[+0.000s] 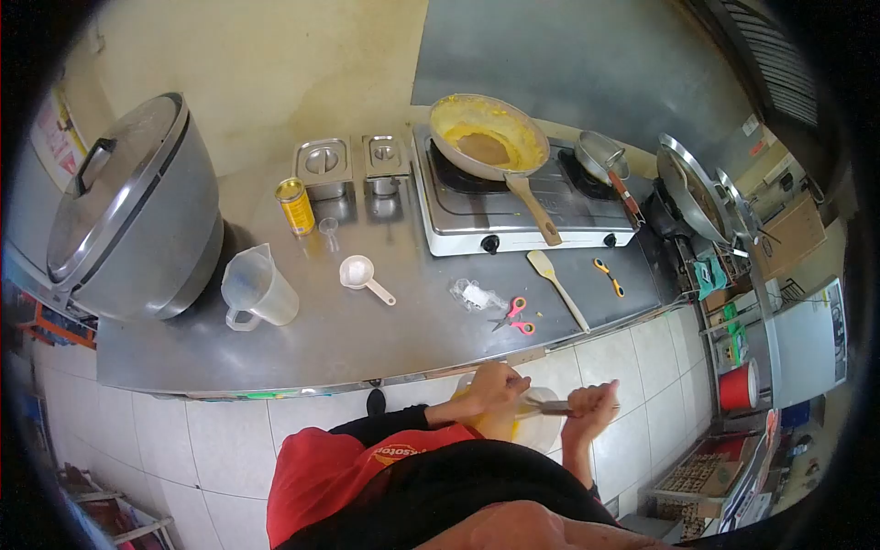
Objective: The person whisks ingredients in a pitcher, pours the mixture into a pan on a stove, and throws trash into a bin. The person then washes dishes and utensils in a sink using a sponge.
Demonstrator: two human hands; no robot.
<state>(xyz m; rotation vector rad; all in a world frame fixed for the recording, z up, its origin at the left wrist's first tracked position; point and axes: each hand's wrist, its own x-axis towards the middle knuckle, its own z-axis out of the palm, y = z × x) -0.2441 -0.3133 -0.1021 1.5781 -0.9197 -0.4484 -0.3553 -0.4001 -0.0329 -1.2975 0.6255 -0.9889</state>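
My right hand (594, 408) is wrapped round the metal handle of a whisk (550, 406). The whisk's far end reaches into a pale bowl (543, 434) held close against my body. Yellow stuff shows inside the bowl. My left hand (495, 389) is closed at the bowl's near left side, its fingers curled; it seems to hold the rim, but the grip is partly hidden. On the counter above my hands lie pink-handled scissors (521, 316), a crumpled clear wrapper (477, 295) and a cream spatula (557, 289).
A pan (489, 137) with yellow residue sits on the two-burner stove (440, 220), its handle over the front. Leftward are a white scoop (357, 272), a plastic jug (261, 289), a yellow can (295, 207) and a large cooker (147, 211). A strainer (600, 156) rests on the right burner.
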